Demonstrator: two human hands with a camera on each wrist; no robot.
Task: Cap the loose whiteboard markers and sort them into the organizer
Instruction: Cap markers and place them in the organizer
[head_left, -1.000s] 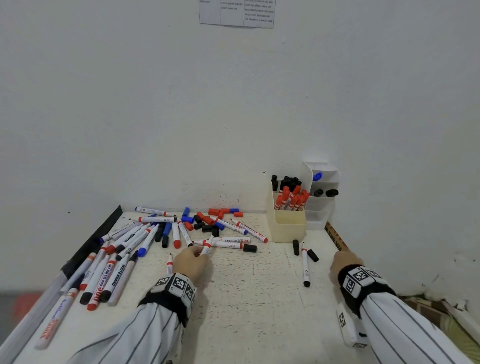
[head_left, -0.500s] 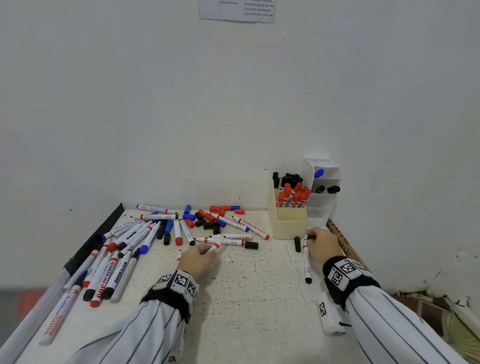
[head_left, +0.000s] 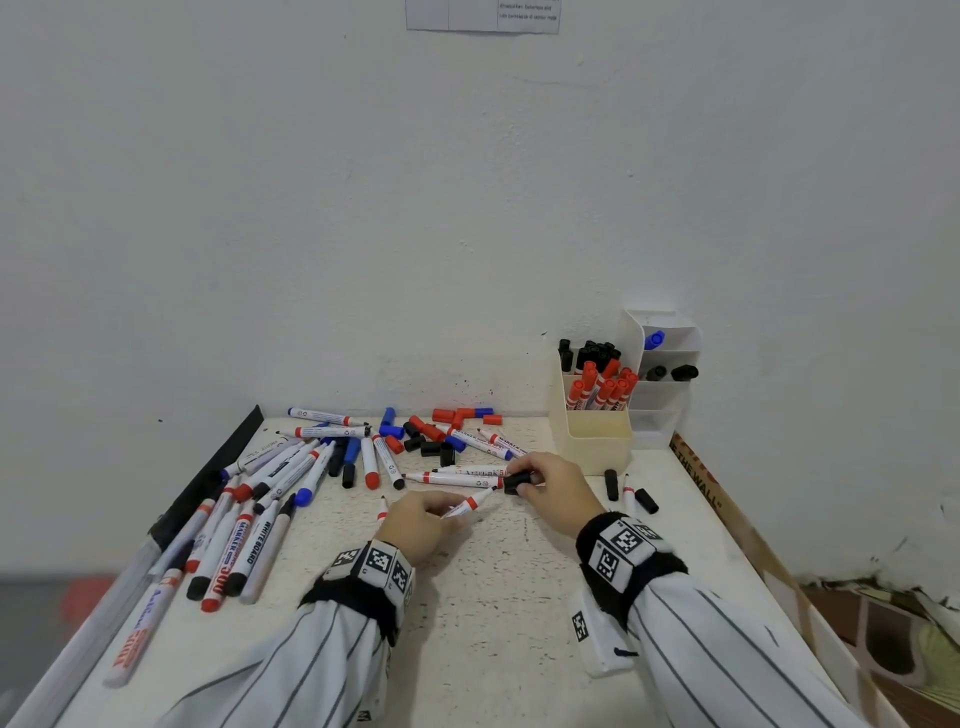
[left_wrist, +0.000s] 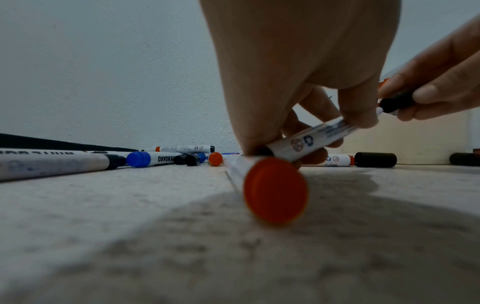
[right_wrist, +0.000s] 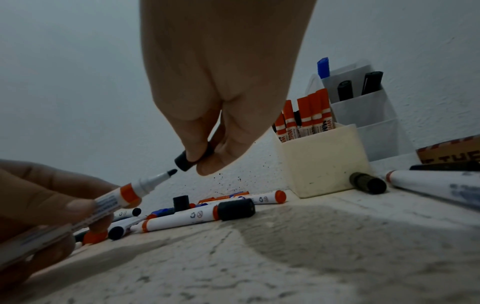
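Black cap (right_wrist: 192, 159) pinched in right hand (head_left: 558, 496), half hidden; left hand (head_left: 421, 525) grips uncapped marker (right_wrist: 135, 192), tail cut off.

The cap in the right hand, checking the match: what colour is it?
Black. The cap shows best in the right wrist view, pinched by the right hand.

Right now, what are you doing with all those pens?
A person is putting caps on whiteboard markers. The left hand holds an uncapped marker with its black tip pointing at a black cap pinched in the right hand. The cap is just short of the tip, not on yet. Many more markers and loose caps lie on the table, and the organizer by the wall already holds red and black ones.
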